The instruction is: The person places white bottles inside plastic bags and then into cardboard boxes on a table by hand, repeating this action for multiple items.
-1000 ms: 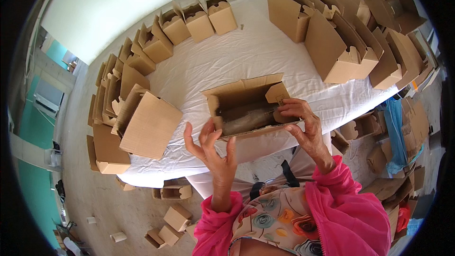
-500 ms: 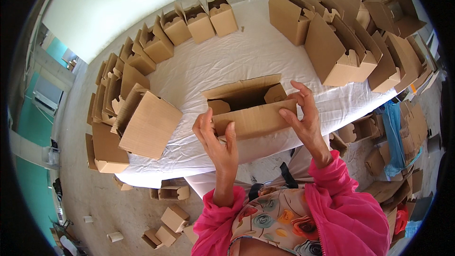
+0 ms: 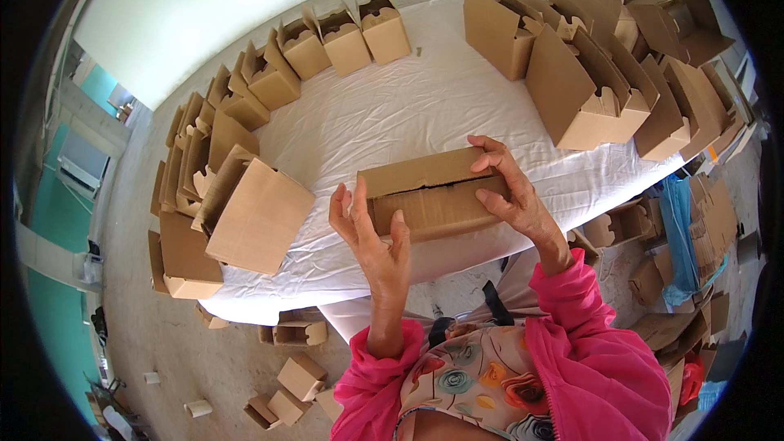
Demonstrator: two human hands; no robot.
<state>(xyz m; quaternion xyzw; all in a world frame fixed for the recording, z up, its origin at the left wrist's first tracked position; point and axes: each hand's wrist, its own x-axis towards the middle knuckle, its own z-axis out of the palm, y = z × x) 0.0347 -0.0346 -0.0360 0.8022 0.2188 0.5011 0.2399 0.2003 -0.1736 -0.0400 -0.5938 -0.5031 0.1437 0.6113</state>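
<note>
A brown cardboard box (image 3: pixel 429 208) lies in front of me at the near edge of the white-covered table. Its two long top flaps are folded inward, with a narrow dark gap between them. Around the left end of the box is my left hand (image 3: pixel 374 245), its fingers along the end and its thumb on the near side. My right hand (image 3: pixel 518 200) grips the right end, its fingers on the far flap and its thumb on the near one.
Open cardboard boxes (image 3: pixel 269 73) line the table's left and far edges; one large box (image 3: pixel 260 216) leans at the left. More boxes (image 3: pixel 588 94) crowd the right side. White cloth (image 3: pixel 351 114) covers the table. Small boxes (image 3: pixel 300 376) and blue plastic (image 3: pixel 676 229) are below.
The box's upright far flap and near flap have folded down over its opening, leaving a thin gap. My right hand has shifted slightly inward over the flaps; my left hand stays at its end.
</note>
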